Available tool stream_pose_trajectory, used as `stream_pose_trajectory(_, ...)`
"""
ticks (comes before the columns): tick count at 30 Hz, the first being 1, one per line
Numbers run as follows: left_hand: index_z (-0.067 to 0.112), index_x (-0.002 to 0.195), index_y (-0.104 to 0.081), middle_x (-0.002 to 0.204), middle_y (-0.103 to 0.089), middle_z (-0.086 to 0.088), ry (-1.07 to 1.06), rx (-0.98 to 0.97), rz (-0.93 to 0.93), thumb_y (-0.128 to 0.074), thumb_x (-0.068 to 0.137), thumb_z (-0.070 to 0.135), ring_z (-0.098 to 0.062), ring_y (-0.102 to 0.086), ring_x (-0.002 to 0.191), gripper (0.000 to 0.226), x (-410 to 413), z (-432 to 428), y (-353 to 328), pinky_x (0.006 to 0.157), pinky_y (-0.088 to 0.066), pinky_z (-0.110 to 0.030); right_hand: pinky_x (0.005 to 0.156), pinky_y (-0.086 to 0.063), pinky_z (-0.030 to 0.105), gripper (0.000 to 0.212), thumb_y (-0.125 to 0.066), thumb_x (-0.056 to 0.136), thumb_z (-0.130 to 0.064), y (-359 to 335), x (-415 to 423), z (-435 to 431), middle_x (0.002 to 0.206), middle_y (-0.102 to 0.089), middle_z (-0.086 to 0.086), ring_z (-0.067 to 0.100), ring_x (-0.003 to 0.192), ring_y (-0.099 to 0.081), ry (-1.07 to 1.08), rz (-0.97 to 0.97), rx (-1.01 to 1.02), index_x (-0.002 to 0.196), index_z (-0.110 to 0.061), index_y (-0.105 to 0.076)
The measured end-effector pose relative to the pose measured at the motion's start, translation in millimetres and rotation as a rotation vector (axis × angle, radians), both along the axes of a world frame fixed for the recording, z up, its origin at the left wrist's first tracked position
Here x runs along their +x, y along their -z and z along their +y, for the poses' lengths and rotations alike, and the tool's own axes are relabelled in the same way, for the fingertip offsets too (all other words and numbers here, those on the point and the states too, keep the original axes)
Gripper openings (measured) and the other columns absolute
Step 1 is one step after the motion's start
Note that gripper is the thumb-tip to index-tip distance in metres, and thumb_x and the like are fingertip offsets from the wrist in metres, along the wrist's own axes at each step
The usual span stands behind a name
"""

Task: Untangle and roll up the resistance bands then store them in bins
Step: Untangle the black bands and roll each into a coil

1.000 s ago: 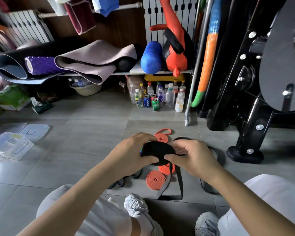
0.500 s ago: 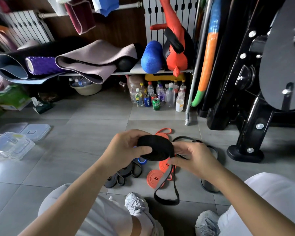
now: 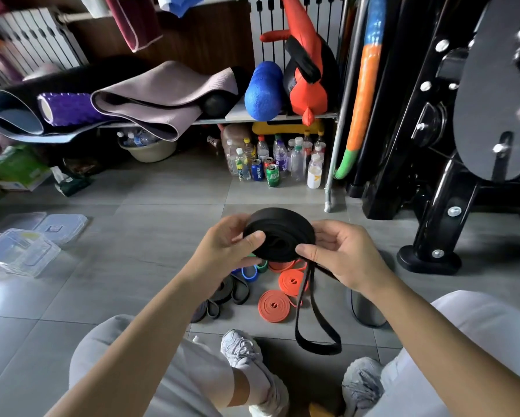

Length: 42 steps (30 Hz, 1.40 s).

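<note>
Above the tiled floor (image 3: 150,236), in front of the seated person's knees, both hands hold a black resistance band (image 3: 278,233) wound into a thick coil. The left hand (image 3: 222,251) curls round its left edge with the thumb pressed on the face, and the right hand (image 3: 342,254) pinches the right edge between thumb and fingers. The far side of the coil and the fingers behind it are hidden. An unrolled tail (image 3: 317,348) of the same band hangs from under the right thumb in a long loop; whether its lower end touches the tiles cannot be told. Beneath the hands lie two rolled orange bands (image 3: 275,305), a blue band (image 3: 249,273) and a green band (image 3: 262,266) half hidden behind the left hand, and a loose tangle of dark grey bands (image 3: 222,296). A grey band (image 3: 365,311) to the right is partly covered by the right forearm. At the left edge, clear plastic bins (image 3: 21,254) are cut off by the frame, with two clear lids (image 3: 61,224) lying just beside them; what the bins hold cannot be made out. Under the shelf (image 3: 252,117) a beige bowl (image 3: 147,150) holds plastic bottles (image 3: 132,138).
</note>
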<state>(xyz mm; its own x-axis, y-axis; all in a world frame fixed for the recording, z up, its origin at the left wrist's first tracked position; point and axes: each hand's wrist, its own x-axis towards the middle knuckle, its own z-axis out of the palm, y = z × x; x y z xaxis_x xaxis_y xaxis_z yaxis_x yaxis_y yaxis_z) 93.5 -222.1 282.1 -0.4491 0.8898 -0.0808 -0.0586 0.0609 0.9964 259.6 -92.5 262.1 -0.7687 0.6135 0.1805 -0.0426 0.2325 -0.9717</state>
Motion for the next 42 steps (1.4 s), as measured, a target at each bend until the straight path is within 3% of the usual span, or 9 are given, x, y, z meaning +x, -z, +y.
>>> stream_pose_trajectory(3, 0.037, 0.107, -0.055, 0.107, -0.059, 0.019, 0.048, -0.052, 0.638, -0.074, 0.078, 0.014, 0.003, -0.057, 0.093, 0.042, -6, 4, -14, 0.077, -0.051, -0.025, 0.082, -0.055, 0.024, 0.040, -0.076, 0.074, 0.000, 1, 1, 2, 0.091, -0.075, -0.005, 0.006, 0.084, -0.070, -0.003, -0.105, 0.115, 0.092, -0.035, -0.067)
stream_pose_trajectory(5, 0.034, 0.111, -0.060, 0.104, -0.060, 0.018, 0.182, -0.093, 0.978, -0.075, 0.076, 0.024, 0.001, -0.055, 0.091, 0.040, -5, 8, -24, 0.072, -0.045, -0.018, 0.083, -0.056, 0.039, 0.033, -0.075, 0.075, -0.007, 0, -1, 1, 0.090, -0.075, -0.002, 0.010, 0.083, -0.070, -0.036, -0.175, 0.202, 0.093, -0.034, -0.069)
stream_pose_trajectory(8, 0.030, 0.110, -0.064, 0.105, -0.066, 0.011, 0.253, -0.188, 1.188, -0.071, 0.078, 0.027, -0.012, -0.059, 0.095, 0.034, -1, 15, -31, 0.080, -0.049, -0.031, 0.081, -0.054, 0.049, 0.034, -0.074, 0.074, -0.015, -2, -3, -1, 0.089, -0.074, 0.000, 0.017, 0.083, -0.070, -0.038, -0.207, 0.311, 0.098, -0.037, -0.062)
stream_pose_trajectory(11, 0.029, 0.103, -0.068, 0.096, -0.067, 0.013, 0.184, -0.188, 1.112, -0.072, 0.076, 0.025, -0.010, -0.059, 0.090, 0.027, -3, 16, -32, 0.079, -0.048, -0.028, 0.084, -0.055, 0.041, 0.031, -0.075, 0.076, -0.011, -2, -3, 1, 0.090, -0.073, -0.004, 0.013, 0.084, -0.070, -0.036, -0.155, 0.253, 0.089, -0.038, -0.068)
stream_pose_trajectory(16, 0.042, 0.086, -0.065, 0.075, -0.063, 0.034, 0.057, -0.089, 0.820, -0.075, 0.076, 0.012, 0.011, -0.059, 0.082, 0.033, -3, 13, -28, 0.074, -0.043, -0.004, 0.084, -0.052, 0.019, 0.035, -0.077, 0.075, -0.013, -1, -2, 6, 0.095, -0.072, -0.010, 0.009, 0.090, -0.069, 0.023, -0.046, 0.151, 0.097, -0.036, -0.065)
stream_pose_trajectory(23, 0.032, 0.088, -0.065, 0.075, -0.072, 0.017, -0.066, 0.045, 0.365, -0.067, 0.079, -0.005, 0.000, -0.065, 0.072, 0.039, 1, 13, -23, 0.064, -0.052, -0.016, 0.078, -0.049, 0.011, 0.033, -0.077, 0.071, -0.008, 1, 1, 12, 0.087, -0.073, -0.018, 0.003, 0.087, -0.069, 0.038, 0.064, -0.027, 0.089, -0.033, -0.068)
stream_pose_trajectory(29, 0.022, 0.100, -0.065, 0.090, -0.072, 0.007, -0.032, 0.075, 0.067, -0.065, 0.079, 0.009, -0.014, -0.068, 0.085, 0.024, 10, 11, -11, 0.064, -0.058, -0.026, 0.076, -0.051, 0.013, 0.027, -0.074, 0.064, -0.020, -2, 2, 12, 0.088, -0.074, -0.011, 0.006, 0.086, -0.070, 0.014, 0.145, -0.138, 0.090, -0.026, -0.069)
stream_pose_trajectory(35, 0.031, 0.102, -0.061, 0.099, -0.069, 0.009, 0.071, 0.036, 0.274, -0.064, 0.084, 0.001, -0.012, -0.067, 0.091, 0.036, 6, 18, -20, 0.074, -0.058, -0.033, 0.073, -0.052, 0.014, 0.025, -0.075, 0.062, -0.020, 3, 6, 14, 0.088, -0.075, -0.007, 0.009, 0.085, -0.071, -0.003, 0.121, -0.191, 0.087, -0.027, -0.071)
stream_pose_trajectory(42, 0.027, 0.099, -0.061, 0.099, -0.067, 0.007, 0.161, -0.008, 0.310, -0.062, 0.081, -0.012, 0.000, -0.067, 0.084, 0.042, 0, 18, -31, 0.075, -0.056, -0.021, 0.072, -0.053, 0.017, 0.027, -0.076, 0.060, -0.024, 3, 7, 14, 0.091, -0.075, -0.001, 0.015, 0.088, -0.071, -0.041, 0.105, -0.228, 0.087, -0.027, -0.073)
